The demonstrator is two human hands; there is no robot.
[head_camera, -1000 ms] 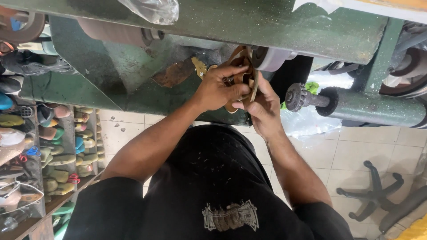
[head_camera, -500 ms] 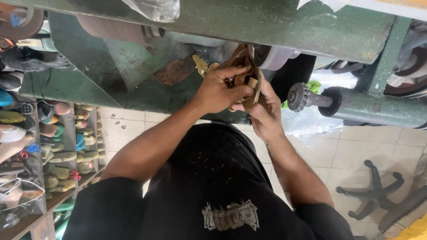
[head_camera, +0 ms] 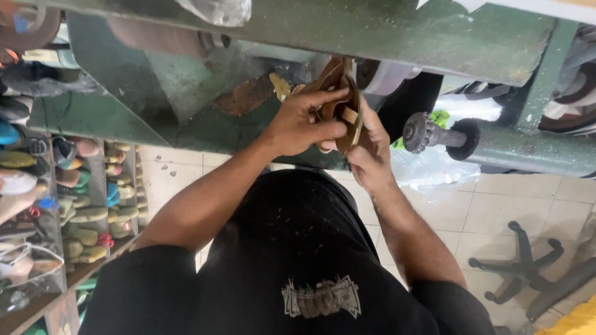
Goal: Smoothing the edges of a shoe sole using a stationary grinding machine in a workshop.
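A brown leather sandal is gripped by the left hand and the right hand (fingers closed around it) against the green machine.

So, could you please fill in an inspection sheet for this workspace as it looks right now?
Surface: green machine body, worn and stained, with a grey wheel on its shaft.
Job's things: tan strappy sandal, held up close to the wheel; contact cannot be told.
Clutter: clear plastic bag on top of the machine; another plastic sheet on the floor.
Hands: left hand and right hand both grip the sandal.
Cables: nothing seen.
Surroundings: wooden shelves of shoe soles on the left, wire brush spindle, black chair base on the tiled floor.
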